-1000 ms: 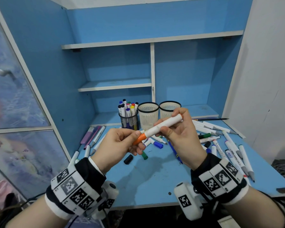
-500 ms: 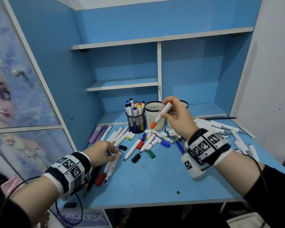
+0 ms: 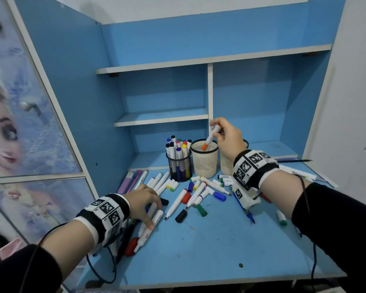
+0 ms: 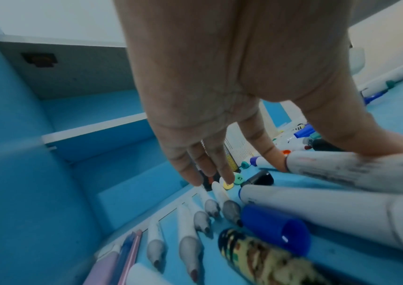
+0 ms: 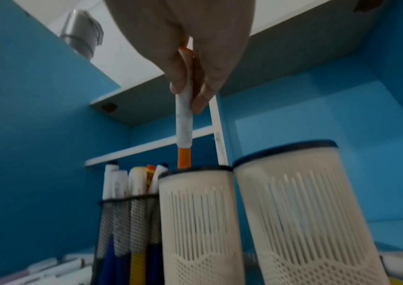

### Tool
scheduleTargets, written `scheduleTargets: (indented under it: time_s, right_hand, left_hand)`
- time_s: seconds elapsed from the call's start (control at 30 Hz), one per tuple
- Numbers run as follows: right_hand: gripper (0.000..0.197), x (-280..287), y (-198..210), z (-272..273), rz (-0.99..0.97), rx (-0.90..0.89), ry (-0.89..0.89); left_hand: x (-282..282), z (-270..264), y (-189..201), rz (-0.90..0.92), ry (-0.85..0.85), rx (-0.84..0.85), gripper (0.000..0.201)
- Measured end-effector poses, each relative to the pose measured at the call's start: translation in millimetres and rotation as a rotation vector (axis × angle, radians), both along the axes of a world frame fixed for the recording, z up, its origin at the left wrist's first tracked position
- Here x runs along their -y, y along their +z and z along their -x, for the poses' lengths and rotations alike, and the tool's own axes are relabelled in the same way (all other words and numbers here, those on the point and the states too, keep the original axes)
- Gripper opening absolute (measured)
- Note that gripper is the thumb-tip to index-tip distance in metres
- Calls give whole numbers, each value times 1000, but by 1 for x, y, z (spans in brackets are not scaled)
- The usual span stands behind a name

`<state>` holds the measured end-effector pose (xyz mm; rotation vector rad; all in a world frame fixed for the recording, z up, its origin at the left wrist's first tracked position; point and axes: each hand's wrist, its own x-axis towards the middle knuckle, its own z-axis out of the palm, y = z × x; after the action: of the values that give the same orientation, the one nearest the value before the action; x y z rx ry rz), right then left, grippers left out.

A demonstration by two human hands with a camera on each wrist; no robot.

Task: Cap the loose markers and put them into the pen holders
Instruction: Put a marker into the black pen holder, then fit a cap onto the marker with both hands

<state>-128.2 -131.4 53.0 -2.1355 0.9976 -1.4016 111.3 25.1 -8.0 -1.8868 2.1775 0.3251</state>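
My right hand (image 3: 215, 127) (image 5: 188, 90) pinches a white marker (image 3: 212, 136) (image 5: 183, 119) near its top end. It hangs upright, and its orange cap (image 3: 205, 146) dips into the mouth of the middle cream pen holder (image 3: 204, 163) (image 5: 195, 212). At the desk's left, my left hand (image 3: 155, 215) (image 4: 330, 146) lies over loose markers with fingers straight. Its thumb rests on one white marker (image 3: 156, 218) (image 4: 354, 169). More uncapped markers (image 3: 195, 193) and loose caps lie in the middle.
A black mesh holder (image 3: 179, 166) (image 5: 127, 212), full of capped markers, stands left of the cream one. A second cream holder (image 3: 226, 166) (image 5: 293, 192) stands to the right, behind my wrist. A black cap (image 3: 181, 215) and a green cap (image 3: 201, 210) lie loose. More pens (image 3: 300, 172) line the right side.
My left hand let go of the orange-capped marker and dropped onto the markers at the left. My right hand carried the marker back and turned it cap down over the cream holder.
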Motion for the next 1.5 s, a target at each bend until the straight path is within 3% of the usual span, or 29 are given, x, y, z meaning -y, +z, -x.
scheduleTargets:
  time_s: [0.07, 0.13, 0.27, 0.43, 0.67, 0.83, 0.9, 1.0, 1.17, 1.27, 1.37, 1.5]
  right_hand:
    - [28, 3, -6, -3, -11, -47, 0]
    - [28, 6, -13, -6, -28, -70, 4]
    - [27, 15, -29, -14, -62, -132, -32]
    - [23, 24, -41, -22, -125, -189, -78]
    - [25, 25, -37, -23, -115, -334, -45]
    - [21, 11, -32, -8, 21, -141, -57]
    - [19, 3, -37, 1, 46, -149, -20]
    - [21, -3, -49, 18, 41, -376, 103]
    - [27, -4, -55, 38, 129, -1074, 272]
    - [31, -4, -58, 40, 149, -1374, 279]
    - [30, -2, -61, 38, 151, -1466, 221]
    - [33, -8, -57, 27, 130, -1392, 251]
  left_hand:
    - [1, -1, 2, 48, -16, -65, 35]
    - [2, 0, 4, 80, -17, -94, 28]
    - [0, 2, 4, -12, -28, -59, 48]
    - [-4, 7, -2, -37, -43, -58, 51]
    - [-1, 11, 8, -59, 43, -212, 30]
    - [-13, 13, 30, -23, 83, -341, 37]
    - [-21, 16, 43, 14, 55, -376, 36]
    - [-34, 21, 61, 95, 24, -405, 24]
    - [-50, 30, 65, 297, 120, -527, 20]
    - [-58, 37, 56, 305, 179, -673, 17]
    - [-68, 40, 37, 228, 273, -850, 18]
    - [-79, 49, 3, 327, 504, -1122, 17]
